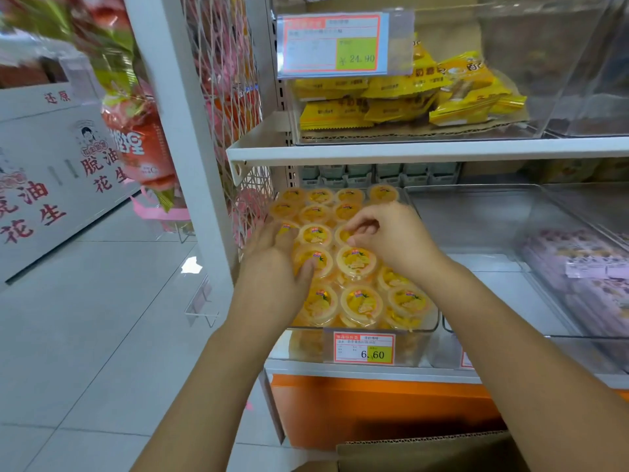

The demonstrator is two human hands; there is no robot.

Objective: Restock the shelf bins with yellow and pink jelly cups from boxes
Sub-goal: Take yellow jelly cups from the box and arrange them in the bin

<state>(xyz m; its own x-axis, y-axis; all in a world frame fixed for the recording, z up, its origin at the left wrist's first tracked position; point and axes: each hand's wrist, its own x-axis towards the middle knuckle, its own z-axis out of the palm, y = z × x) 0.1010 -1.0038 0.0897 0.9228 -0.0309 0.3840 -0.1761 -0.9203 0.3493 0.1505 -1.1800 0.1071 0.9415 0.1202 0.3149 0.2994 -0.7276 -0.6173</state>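
Shop aisle, pale tiled floor at 9 o'clock; listed near to far.

Cardboard box [425, 447], 6 o'clock, only its corrugated top edge in view; contents hidden.
Price tag [364, 349] marked 6.60, on the shelf front below the bin.
Clear bin [434, 318], centre of view, lower shelf; holds the yellow jelly cups [357, 264], packed lid-up in rows and heaped above the front wall.
Left hand [275, 247], at the bin's 9 o'clock side; released, fingers laid flat across the cups, thumb resting on one lid.
Right hand [391, 233], at the bin's 1 o'clock; fingers and thumb curled, apparently pinching the rim of one cup in a middle row.
Pale lilac packs [578, 277], 3 o'clock, in a further bin; too blurred to say whether these are pink jelly cups.
Yellow packets [408, 97], 12 o'clock, upper shelf.
White cartons [51, 165], 9 o'clock, far side of the aisle.

Risks, as judged: heap stands proud of the bin, so a push from the flat left hand may tip front cups over the edge; wedging the pinched cup may lift its neighbours.
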